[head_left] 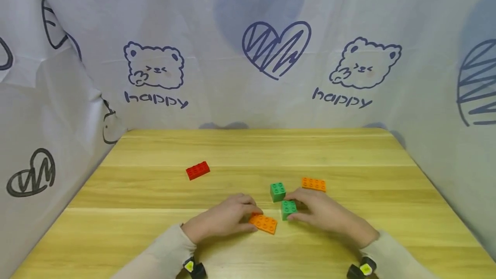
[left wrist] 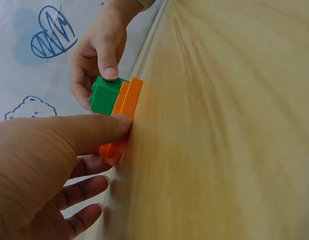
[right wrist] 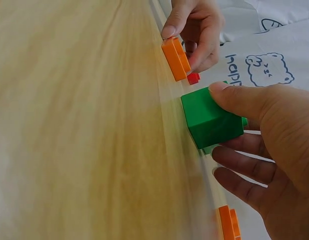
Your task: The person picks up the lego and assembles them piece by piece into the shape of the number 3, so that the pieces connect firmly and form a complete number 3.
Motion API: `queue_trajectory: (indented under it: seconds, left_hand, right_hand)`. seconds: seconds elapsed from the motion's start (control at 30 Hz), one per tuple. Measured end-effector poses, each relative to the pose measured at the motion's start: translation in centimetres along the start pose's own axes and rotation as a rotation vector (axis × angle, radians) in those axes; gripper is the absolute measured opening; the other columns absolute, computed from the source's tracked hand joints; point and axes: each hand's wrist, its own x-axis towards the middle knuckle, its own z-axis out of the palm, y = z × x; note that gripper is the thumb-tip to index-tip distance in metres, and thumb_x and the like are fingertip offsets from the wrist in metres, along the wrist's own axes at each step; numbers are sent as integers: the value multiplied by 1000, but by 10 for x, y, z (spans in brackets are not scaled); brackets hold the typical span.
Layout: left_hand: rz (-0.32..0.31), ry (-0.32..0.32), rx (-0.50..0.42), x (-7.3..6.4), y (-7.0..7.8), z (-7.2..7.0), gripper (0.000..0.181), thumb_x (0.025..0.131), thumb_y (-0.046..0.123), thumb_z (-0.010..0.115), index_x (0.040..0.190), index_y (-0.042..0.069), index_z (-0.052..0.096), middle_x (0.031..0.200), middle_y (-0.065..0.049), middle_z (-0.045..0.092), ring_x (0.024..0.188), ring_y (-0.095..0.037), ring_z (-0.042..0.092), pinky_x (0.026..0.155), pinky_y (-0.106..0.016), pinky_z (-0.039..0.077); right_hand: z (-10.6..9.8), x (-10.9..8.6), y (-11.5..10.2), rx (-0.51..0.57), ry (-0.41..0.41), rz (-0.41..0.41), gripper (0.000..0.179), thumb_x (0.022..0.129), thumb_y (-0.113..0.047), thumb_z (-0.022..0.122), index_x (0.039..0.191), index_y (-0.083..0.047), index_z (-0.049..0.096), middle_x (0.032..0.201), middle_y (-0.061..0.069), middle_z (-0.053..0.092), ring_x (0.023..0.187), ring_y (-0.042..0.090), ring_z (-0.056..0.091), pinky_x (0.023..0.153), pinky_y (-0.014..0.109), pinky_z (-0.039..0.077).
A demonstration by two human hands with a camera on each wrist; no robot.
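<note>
In the head view my left hand [head_left: 232,216] pinches one end of a flat orange building brick [head_left: 264,223] low over the table. Thumb and forefinger grip that brick [left wrist: 128,100] in the left wrist view, while the other fingers are spread. My right hand [head_left: 325,212] holds a square green brick [head_left: 288,210] just to the right of the orange one. Its thumb presses one side of the green brick [right wrist: 209,117] in the right wrist view, with fingers on the opposite side. Right behind it stands a second green brick [head_left: 277,192], close to the right fingertips.
Another flat orange brick [head_left: 314,184] lies beyond the right hand. A red brick [head_left: 197,170] lies farther back on the left of the wooden table [head_left: 155,193]. A white printed cloth [head_left: 217,76] hangs behind and along both sides.
</note>
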Motion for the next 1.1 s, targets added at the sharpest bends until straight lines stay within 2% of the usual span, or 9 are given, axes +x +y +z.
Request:
queue_trajectory:
  seconds: [0.3, 0.43, 0.6, 0.73, 1.1]
  left_hand:
    - [39, 29, -3, 3, -3, 6, 36, 94, 37, 67, 122, 15, 68, 111, 5, 59, 102, -9, 53, 93, -27, 44]
    - [18, 18, -30, 1, -3, 9, 36, 93, 38, 67, 122, 15, 68, 111, 6, 59, 102, -8, 53, 92, -25, 44]
    - [19, 30, -30, 2, -2, 8, 36, 92, 38, 68, 121, 15, 68, 111, 6, 60, 101, -7, 54, 92, -24, 44]
    - [29, 33, -28, 4, 4, 6, 36, 92, 37, 69, 120, 15, 69, 109, 6, 60, 99, -7, 53, 91, -22, 44]
    - [-57, 43, -84, 5, 14, 10, 36, 88, 36, 74, 116, 15, 71, 106, 6, 62, 95, -6, 55, 88, -23, 45]
  right_hand:
    - [0, -3, 1, 40, -20, 6, 52, 91, -50, 63, 131, -17, 59, 119, -8, 62, 99, 6, 59, 84, 31, 52]
    - [0, -3, 0, 52, -39, -9, 52, 94, -50, 61, 133, -17, 57, 122, -7, 61, 100, 7, 59, 85, 32, 52]
    - [-2, 1, 0, 65, -13, -26, 47, 95, -49, 60, 130, -18, 58, 117, -10, 61, 98, 4, 58, 84, 30, 52]
    - [-2, 1, 2, 61, 11, -33, 45, 95, -48, 59, 128, -18, 59, 115, -10, 62, 96, 5, 58, 83, 30, 52]
    - [-1, -1, -2, 69, 10, -13, 45, 95, -48, 61, 129, -18, 59, 116, -10, 62, 98, 5, 59, 84, 30, 52]
